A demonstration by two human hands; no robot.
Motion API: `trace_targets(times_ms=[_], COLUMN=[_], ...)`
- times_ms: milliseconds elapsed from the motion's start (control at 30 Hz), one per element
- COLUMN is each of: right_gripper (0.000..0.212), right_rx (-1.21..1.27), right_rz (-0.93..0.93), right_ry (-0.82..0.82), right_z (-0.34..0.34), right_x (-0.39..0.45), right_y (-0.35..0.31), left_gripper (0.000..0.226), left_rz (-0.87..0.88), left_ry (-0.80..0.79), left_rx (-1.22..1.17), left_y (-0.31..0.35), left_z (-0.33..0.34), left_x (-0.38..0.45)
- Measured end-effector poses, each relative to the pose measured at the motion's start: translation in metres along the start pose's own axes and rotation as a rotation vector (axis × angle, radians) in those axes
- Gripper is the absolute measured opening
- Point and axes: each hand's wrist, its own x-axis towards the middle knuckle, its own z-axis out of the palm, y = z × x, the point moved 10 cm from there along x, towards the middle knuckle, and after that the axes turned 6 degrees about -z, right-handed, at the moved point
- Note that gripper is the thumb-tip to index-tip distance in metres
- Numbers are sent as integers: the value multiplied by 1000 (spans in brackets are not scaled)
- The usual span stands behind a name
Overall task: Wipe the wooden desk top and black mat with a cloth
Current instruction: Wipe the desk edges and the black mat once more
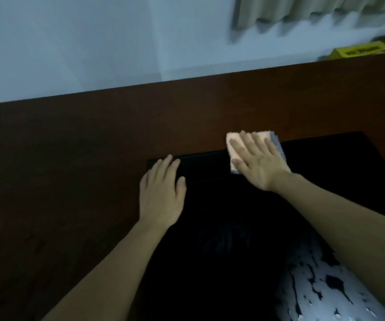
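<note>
I see my right hand pressing the cloth flat-fingered at the black mat far edge, left hand open, steadying; next, I judge, sweeping strokes.

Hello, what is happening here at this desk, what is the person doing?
A person is wiping a desk. The right hand presses flat on a pink cloth at the far edge of the black mat, where the mat meets the wooden desk top. The left hand rests open on the mat's left corner, seemingly to steady it. A yellow box lies at the far right.
</note>
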Motion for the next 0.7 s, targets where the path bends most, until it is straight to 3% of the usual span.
trace_targets(times_ms=[67,167,300,400,467,600,700], right_gripper=[65,62,66,64,68,67,62], right_rx=[45,37,-5,1,-48,-75,-13], right_rz=[76,19,-327,-476,-426,-116,15], right_ry=[-22,-17,2,-52,-34,-9,-40], right_z=[-11,-6,15,22,15,-12,-22], right_x=[25,24,-43,-66,-47,18,50], right_y=[11,-18,-78,-58,-17,75,82], left_gripper=[54,57,56,59,56,54,53], left_rz=[11,-75,-72,-79,-76,-68,-78], left_ry=[-22,-48,-41,-30,-37,-28,2], left_rx=[-36,13,53,42,41,17,2], left_y=[21,29,27,28,27,25,24], left_z=[15,30,29,28,29,31,32], left_x=[9,14,9,7,10,12,12])
